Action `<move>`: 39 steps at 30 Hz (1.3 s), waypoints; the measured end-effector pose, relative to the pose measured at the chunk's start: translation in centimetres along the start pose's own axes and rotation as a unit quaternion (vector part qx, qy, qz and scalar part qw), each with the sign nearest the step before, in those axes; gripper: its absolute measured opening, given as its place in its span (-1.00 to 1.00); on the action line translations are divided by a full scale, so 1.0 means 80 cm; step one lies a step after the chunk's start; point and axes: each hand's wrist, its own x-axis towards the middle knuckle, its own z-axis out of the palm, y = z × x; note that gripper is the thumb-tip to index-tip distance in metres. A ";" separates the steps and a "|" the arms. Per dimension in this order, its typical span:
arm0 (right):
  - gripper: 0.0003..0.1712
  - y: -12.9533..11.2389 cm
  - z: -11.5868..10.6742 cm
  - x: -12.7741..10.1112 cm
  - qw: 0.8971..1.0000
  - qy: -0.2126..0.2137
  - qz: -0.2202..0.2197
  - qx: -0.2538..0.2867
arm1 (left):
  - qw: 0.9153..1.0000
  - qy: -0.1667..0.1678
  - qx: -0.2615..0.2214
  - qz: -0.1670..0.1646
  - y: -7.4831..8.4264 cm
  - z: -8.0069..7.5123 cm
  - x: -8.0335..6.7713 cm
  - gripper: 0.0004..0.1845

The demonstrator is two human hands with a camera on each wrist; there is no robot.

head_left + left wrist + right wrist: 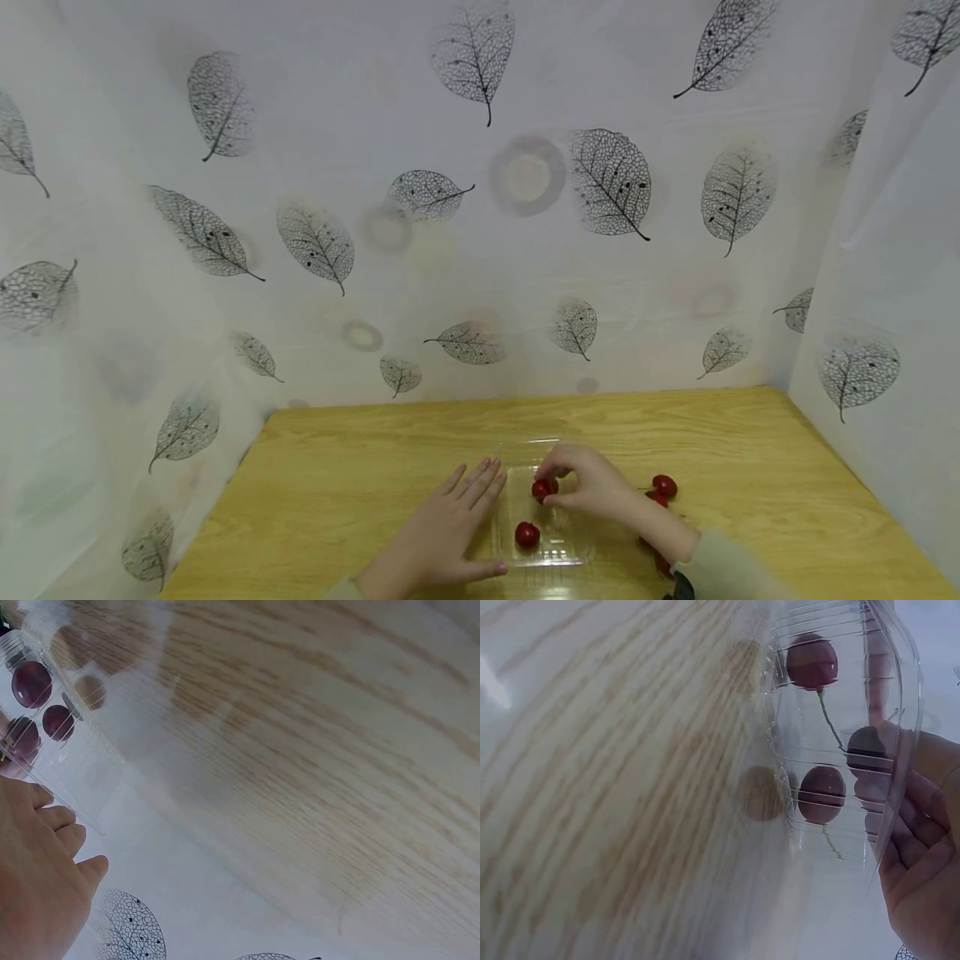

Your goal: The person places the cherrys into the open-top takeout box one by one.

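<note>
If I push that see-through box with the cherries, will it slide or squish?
The clear plastic tray looks thin, so it is probably light and would likely slide on the smooth wooden table. Its walls may flex if squeezed. The left hand lies flat beside it, perhaps steadying it.

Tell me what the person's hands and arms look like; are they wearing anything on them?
Both hands are bare: no gloves, and no rings that I can make out. The left hand and right hand have short, unpainted nails. A pale greyish-green sleeve covers the right forearm, with something dark at the wrist. The left cuff barely shows.
</note>
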 end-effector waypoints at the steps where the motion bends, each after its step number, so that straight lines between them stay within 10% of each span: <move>1: -0.69 -0.001 0.001 0.000 1.000 0.000 -0.002 -0.007 | 1.000 0.000 0.000 0.000 0.000 0.000 0.000 0.13; 39: -0.77 0.006 -0.036 -0.013 0.998 0.039 0.038 0.044 | 1.000 -0.020 -0.009 -0.001 0.004 -0.008 0.004 0.08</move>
